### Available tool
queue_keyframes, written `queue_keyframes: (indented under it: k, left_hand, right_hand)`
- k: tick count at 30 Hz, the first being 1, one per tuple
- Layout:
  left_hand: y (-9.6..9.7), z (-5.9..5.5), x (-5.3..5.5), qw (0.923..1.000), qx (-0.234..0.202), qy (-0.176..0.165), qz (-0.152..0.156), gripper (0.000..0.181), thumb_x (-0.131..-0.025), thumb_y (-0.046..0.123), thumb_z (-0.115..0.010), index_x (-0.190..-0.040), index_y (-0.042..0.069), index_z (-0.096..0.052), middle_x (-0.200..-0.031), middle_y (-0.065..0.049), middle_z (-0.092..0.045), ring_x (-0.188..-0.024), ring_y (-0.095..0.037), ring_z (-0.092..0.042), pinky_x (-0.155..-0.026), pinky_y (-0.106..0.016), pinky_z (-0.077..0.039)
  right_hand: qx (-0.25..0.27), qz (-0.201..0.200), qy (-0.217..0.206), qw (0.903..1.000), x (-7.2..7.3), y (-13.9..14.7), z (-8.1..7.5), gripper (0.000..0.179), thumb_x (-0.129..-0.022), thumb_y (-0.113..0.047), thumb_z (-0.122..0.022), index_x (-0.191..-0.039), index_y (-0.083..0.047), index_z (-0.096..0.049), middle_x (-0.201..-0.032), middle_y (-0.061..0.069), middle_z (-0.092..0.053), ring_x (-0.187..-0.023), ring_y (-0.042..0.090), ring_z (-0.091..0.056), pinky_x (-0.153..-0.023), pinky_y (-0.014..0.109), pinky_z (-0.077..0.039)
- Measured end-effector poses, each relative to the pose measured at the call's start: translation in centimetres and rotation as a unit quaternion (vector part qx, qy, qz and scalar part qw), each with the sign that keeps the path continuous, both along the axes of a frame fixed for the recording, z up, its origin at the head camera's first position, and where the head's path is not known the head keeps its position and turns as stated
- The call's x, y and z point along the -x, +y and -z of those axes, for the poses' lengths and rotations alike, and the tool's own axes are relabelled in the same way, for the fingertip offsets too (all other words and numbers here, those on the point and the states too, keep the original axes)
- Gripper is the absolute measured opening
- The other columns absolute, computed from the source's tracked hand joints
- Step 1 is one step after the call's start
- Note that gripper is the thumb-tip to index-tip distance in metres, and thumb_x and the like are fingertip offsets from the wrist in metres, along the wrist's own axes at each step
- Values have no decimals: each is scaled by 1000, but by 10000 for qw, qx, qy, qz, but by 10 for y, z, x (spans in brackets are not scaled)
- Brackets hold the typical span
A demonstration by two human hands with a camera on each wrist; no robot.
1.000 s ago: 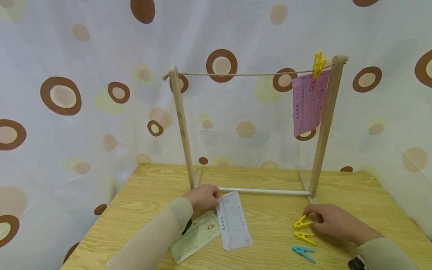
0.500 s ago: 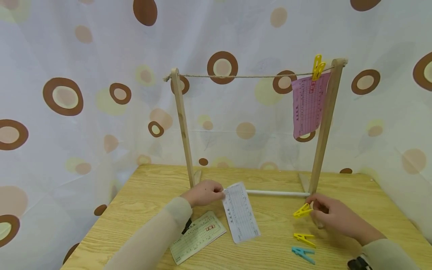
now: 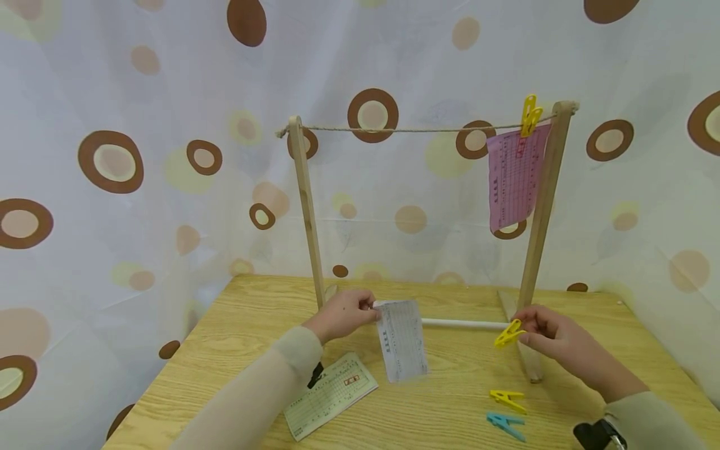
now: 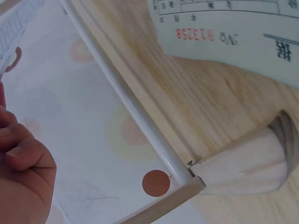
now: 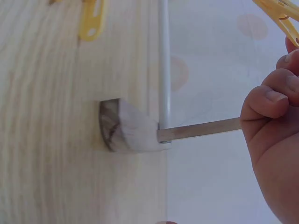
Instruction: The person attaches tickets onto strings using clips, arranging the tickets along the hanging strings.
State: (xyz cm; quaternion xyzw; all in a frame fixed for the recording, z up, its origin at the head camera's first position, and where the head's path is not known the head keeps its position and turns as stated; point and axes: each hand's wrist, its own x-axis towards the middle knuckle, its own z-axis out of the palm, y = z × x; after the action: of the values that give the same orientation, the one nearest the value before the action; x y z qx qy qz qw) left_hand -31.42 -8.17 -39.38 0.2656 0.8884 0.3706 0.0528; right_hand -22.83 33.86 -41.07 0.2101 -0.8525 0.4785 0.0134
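My left hand (image 3: 344,314) pinches the top left corner of a white printed slip (image 3: 402,340), which hangs above the table. In the left wrist view only a sliver of that slip (image 4: 10,32) shows, over the curled fingers. A yellow clothespin (image 3: 509,334) is held between the thumb and fingers of my right hand (image 3: 554,340), near the foot of the right post. On the table below lie another yellow clothespin (image 3: 508,400) and a blue clothespin (image 3: 506,425). A pale green printed slip (image 3: 332,395) lies beneath my left forearm.
A wooden frame stands behind my hands, with a left post (image 3: 306,206), a right post (image 3: 541,225) and a white bar (image 3: 467,324) low between them. From its rope (image 3: 410,130) hangs a pink slip (image 3: 514,181) under a yellow clothespin (image 3: 529,119).
My left hand has lifted the white slip off the table, up and slightly right. My right hand has raised the yellow clothespin from beside the others.
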Motion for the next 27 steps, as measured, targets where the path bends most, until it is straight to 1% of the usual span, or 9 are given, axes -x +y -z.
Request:
queue_keyframes:
  k: [4,6,8,10,14,17,21,24,27]
  left_hand:
    - [2,-7,-1,9999,-121,85,-74,25,-97,28,-70,-79,15,-57,-69,4,-46,-58,-10,-38,-55,-27,-34]
    - [2,-11,-1,9997,-36,200,-129,23,-98,29,-69,-81,17,-59,-70,5,-46,-59,-10,-39,-56,-27,-35]
    - [3,-15,-1,9993,58,338,-162,22,-99,31,-67,-82,18,-62,-71,5,-48,-61,-10,-41,-57,-27,-35]
    - [3,-19,0,9990,59,412,-172,22,-100,31,-66,-84,18,-63,-71,5,-48,-62,-10,-41,-57,-27,-35]
    - [3,-25,1,9984,-100,557,-85,25,-101,30,-64,-83,13,-62,-69,4,-45,-62,-11,-39,-58,-28,-35]
    - [4,-31,2,9975,-159,688,-76,25,-101,28,-65,-82,13,-63,-69,4,-46,-63,-12,-40,-59,-29,-35]
    - [5,-40,2,9970,-119,753,-156,21,-101,28,-65,-83,17,-65,-72,4,-52,-65,-11,-43,-60,-28,-37]
    - [6,-47,2,9967,-117,785,-170,19,-101,29,-65,-85,18,-68,-72,4,-55,-64,-12,-43,-59,-29,-36]
    - [6,-53,3,9957,-164,895,-158,19,-101,29,-65,-87,18,-69,-74,2,-58,-64,-13,-42,-59,-30,-36]
  right_hand:
    - [24,49,66,10000,0,0,-10,26,-105,-11,-57,-128,1,-54,-91,12,-57,-74,20,-54,-65,31,-48]
    - [-26,105,172,9998,0,-1,-16,26,-104,-11,-57,-127,1,-55,-92,13,-58,-76,19,-56,-68,29,-50]
    - [-97,164,318,9993,0,-2,-22,25,-104,-11,-58,-126,2,-56,-90,11,-58,-75,18,-56,-69,28,-50]
    - [-208,239,476,9984,0,-2,-29,24,-104,-11,-59,-125,1,-57,-87,8,-57,-72,17,-54,-65,27,-49]
    - [-362,407,782,9954,2,-2,-43,21,-102,-12,-62,-121,-3,-59,-78,3,-50,-61,18,-42,-52,31,-39]
    - [-504,590,1083,9911,5,-3,-54,20,-101,-12,-64,-119,-5,-61,-73,1,-47,-55,18,-38,-48,32,-36]
    - [-922,1001,1487,9795,7,-4,-70,21,-99,-17,-68,-118,-8,-64,-69,-1,-46,-52,15,-36,-45,32,-33]
    - [-1203,1218,1663,9711,8,-7,-84,22,-99,-21,-69,-117,-9,-66,-68,-1,-45,-51,14,-36,-45,32,-30]
    - [-1348,1265,1754,9670,9,-11,-97,23,-99,-23,-69,-117,-8,-67,-67,0,-44,-50,15,-35,-46,32,-29]
